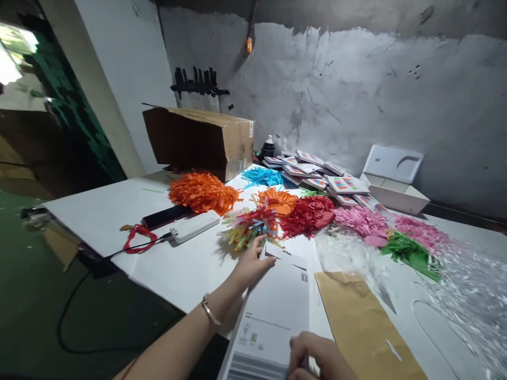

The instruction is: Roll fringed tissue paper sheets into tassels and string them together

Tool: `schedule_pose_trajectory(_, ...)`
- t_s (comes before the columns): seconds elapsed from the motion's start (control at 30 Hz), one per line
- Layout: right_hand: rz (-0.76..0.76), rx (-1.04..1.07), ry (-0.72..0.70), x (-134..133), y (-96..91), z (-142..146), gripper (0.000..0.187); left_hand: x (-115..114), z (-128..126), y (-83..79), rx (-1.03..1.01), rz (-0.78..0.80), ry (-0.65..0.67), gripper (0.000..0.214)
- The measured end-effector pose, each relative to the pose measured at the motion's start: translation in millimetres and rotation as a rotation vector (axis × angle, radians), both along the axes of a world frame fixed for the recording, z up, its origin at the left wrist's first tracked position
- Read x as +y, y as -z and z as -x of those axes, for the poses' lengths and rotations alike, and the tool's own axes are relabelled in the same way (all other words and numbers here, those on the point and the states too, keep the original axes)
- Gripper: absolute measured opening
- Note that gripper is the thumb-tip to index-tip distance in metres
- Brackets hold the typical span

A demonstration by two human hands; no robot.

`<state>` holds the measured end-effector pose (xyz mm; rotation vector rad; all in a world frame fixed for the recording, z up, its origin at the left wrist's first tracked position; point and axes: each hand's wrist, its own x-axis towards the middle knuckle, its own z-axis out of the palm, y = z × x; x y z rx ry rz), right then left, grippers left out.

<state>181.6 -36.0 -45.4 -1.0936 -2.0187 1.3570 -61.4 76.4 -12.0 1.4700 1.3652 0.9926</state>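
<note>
A flat white cardboard box point(279, 301) with small printed symbols and a hang hole at its far end lies before me at the table edge. My left hand point(253, 264) grips its far left side, thumb over the top and fingers along the edge. Curled at the near right edge is my right hand point(317, 356), closed on the box; its fingertips are partly hidden. Just beyond my left hand sits a multicoloured bunch of paper strips point(251, 227). A brown paper sheet or envelope point(364, 322) lies right of the box.
Orange strips point(204, 192), red strips point(307, 214) and pink strips point(360, 219) spread across the table. Behind them are stacked printed boxes point(317, 169) and an open carton point(237, 142). A power bank point(195, 227) and phone point(164, 215) lie left; clear plastic point(471, 295) covers the right.
</note>
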Motion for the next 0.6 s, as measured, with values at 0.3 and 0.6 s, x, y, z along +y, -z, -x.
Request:
schedule_pose_trajectory(0.3,-0.064,0.472,0.634,-24,-78.6,-7,0.027,-80,-49,-34.2,-0.555,0.099,0.318,0.031)
schedule_pose_trajectory(0.6,-0.129,0.363,0.686,-40,-76.5,-8,0.023,-97,-56,-25.1,-0.615,0.164,0.365,0.026)
